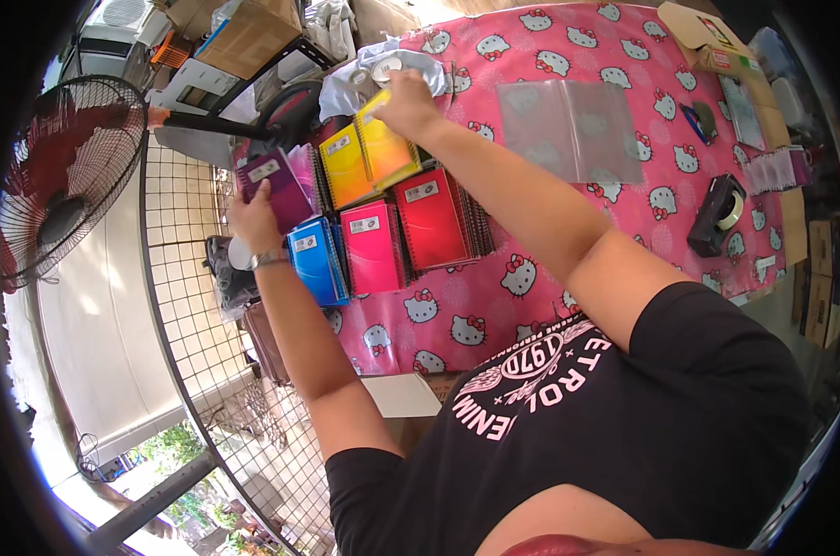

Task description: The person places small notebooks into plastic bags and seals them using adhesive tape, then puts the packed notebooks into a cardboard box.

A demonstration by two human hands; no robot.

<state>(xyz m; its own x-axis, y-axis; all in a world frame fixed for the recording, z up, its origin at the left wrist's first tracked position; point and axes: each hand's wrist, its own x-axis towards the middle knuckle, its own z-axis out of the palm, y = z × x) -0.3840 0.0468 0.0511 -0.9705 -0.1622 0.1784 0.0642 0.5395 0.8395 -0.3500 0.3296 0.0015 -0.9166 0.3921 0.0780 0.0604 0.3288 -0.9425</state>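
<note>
My left hand (pixel 252 219) grips the lower edge of a purple spiral notebook (pixel 273 188), thumb on its cover. Farther right, my right hand (pixel 405 108) has its fingers closed on the top of a yellow spiral notebook (pixel 389 153), which is tilted over the stack beside it. That stack has another yellow notebook (pixel 347 164) on top. Nearer to me lie stacks of blue notebooks (pixel 315 263), pink notebooks (pixel 372 246) and red notebooks (pixel 432 218), with label stickers on their covers. A lighter purple notebook (pixel 302 172) shows behind the dark purple one.
A pink patterned cloth (pixel 468 326) covers the table. Clear plastic sleeves (pixel 568 132) lie in the middle, a black tape dispenser (pixel 717 215) at the right. Beyond the notebooks is a grey plastic bag (pixel 420 69) with tape rolls. A fan (pixel 68 176) and wire mesh (pixel 193 199) stand left.
</note>
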